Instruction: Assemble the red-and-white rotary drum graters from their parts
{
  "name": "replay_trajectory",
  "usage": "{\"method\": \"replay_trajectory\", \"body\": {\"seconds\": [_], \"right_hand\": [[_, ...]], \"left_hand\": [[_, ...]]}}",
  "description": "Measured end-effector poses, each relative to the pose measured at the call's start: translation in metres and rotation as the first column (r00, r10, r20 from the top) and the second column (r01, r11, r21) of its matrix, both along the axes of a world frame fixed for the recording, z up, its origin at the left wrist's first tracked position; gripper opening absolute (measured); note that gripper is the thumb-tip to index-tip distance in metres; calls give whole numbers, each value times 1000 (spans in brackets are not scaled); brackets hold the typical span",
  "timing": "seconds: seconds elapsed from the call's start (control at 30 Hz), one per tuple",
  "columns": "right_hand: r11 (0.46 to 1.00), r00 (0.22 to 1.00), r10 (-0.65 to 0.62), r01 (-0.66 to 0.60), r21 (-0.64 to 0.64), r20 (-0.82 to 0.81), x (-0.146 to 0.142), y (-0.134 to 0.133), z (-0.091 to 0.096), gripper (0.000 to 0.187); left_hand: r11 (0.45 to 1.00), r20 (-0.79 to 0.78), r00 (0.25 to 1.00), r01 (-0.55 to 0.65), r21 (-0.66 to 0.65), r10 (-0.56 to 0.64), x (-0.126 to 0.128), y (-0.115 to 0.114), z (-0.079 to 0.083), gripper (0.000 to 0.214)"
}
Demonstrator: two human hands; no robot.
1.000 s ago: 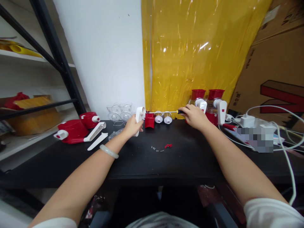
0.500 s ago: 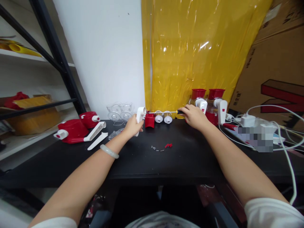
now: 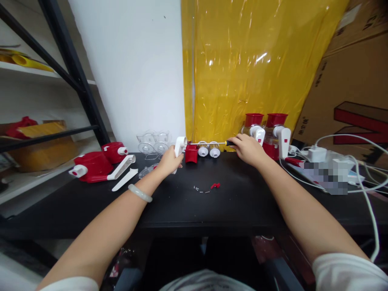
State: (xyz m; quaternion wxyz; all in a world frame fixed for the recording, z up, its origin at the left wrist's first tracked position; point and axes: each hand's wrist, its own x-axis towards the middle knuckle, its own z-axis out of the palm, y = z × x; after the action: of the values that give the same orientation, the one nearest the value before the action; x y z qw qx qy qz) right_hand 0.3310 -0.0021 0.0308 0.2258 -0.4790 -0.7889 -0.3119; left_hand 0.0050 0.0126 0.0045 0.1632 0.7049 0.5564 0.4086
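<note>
My left hand (image 3: 169,161) is closed around a white plastic crank handle (image 3: 181,144), whose round end points up and to the right. In my right hand (image 3: 247,149) is a screwdriver (image 3: 220,143), gripped by its black and yellow handle. Its long shaft lies level, with the tip at or inside the round end of the crank handle; the exact contact is too small to make out. Just behind the shaft stand a red hopper-like part (image 3: 191,155) and two drums with white ends (image 3: 203,150). Several tiny screws (image 3: 197,189) and a small red piece (image 3: 215,185) lie nearer on the black table (image 3: 182,210).
Red housings (image 3: 93,166) and a white handle cover (image 3: 125,180) lie at the left. Clear plastic parts (image 3: 153,142) stand behind my left hand. Two assembled red-and-white rotary graters (image 3: 275,137) are at the right, beside white cables and a charger (image 3: 317,153). A black shelf frame (image 3: 75,76) borders the left.
</note>
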Motion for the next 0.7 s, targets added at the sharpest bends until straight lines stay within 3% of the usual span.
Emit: {"method": "replay_trajectory", "body": {"seconds": [0.47,0.7], "right_hand": [[998,998,62,-61,22,-25,3,5,-4,35],[989,980,148,-145,30,-132,10,13,-9,35]], "left_hand": [[1000,-37,999,-15,-16,15,0,-1,1,23],[1000,-35,999,5,-12,-6,-1,1,-2,21]]}}
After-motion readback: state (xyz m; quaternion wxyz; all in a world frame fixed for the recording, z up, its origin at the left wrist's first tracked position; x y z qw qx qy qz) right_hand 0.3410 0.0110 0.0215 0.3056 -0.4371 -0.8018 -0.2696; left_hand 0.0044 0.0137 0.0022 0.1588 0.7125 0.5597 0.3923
